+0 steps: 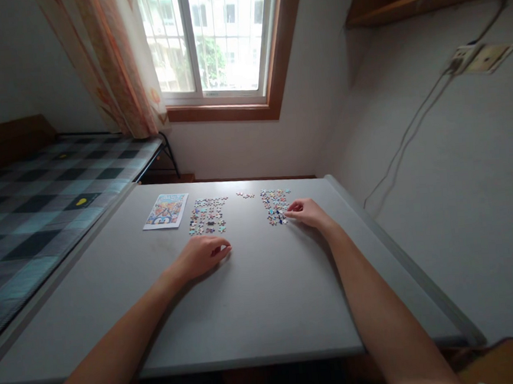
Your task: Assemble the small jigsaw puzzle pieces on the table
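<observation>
While the left hand (203, 255) is laid on the grey table (266, 309), palm down with fingers loosely curled and the thumb close to the forefinger, no piece is seen in it. The right hand (308, 211) is stretched farther out, its fingertips (288, 214) drawn together and set against the near right corner of the right patch of puzzle pieces (275, 205); whether a piece is pinched between them cannot be told (pieces too small at this range). That patch is spread flat on the tabletop, longer from near to far than from side to side, and lies to the left of and just beyond the right hand's fingertips. A wider patch of pieces (207, 215) is set straight ahead of the left hand, near but apart, with a strip of tabletop between. A few stray pieces (245, 195) are noted between the two patches, toward the far edge. A picture card (166, 211) is laid flat just left of the wider patch. Of the two hands, only the right is in touch with pieces. A bed (38, 191) with a checked cover is noted along the table's left side, and a window (213, 41) beyond.
</observation>
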Demonstrator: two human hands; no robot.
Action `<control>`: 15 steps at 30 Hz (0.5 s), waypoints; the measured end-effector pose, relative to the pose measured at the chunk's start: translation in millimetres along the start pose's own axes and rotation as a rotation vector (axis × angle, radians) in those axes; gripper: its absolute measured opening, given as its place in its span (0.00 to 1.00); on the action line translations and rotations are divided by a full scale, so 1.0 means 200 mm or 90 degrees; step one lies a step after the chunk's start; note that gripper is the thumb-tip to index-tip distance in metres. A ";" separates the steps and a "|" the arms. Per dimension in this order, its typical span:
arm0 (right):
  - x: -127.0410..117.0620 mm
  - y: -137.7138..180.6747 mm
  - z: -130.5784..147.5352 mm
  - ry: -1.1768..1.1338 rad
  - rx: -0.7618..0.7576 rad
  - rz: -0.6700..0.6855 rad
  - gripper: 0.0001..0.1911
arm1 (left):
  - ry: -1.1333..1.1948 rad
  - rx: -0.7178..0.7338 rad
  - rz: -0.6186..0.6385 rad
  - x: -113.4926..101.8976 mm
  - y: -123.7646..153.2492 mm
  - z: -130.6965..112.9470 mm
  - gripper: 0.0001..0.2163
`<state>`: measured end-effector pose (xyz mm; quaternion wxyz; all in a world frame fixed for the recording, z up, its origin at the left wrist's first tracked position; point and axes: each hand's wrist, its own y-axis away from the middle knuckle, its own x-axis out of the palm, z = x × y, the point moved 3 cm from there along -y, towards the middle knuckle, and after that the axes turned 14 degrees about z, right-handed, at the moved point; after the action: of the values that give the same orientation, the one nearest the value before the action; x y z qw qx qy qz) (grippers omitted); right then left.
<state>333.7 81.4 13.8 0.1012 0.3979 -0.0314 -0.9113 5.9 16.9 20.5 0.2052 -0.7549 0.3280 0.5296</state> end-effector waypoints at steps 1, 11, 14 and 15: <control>0.01 0.00 0.00 -0.008 0.014 0.022 0.16 | 0.000 0.000 0.001 0.00 0.00 0.00 0.14; 0.04 0.04 0.07 0.075 0.103 0.069 0.16 | 0.005 0.002 -0.005 -0.01 0.00 -0.01 0.14; 0.05 0.03 0.08 0.119 0.129 0.047 0.14 | 0.005 0.001 -0.001 -0.01 0.00 -0.01 0.14; 0.05 0.03 0.09 0.125 0.135 0.046 0.13 | 0.003 0.000 0.001 -0.01 0.00 -0.01 0.14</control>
<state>314.6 72.1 18.8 0.0936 0.4923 -0.1318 -0.8553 6.7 15.7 23.6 0.2038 -0.7562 0.3287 0.5278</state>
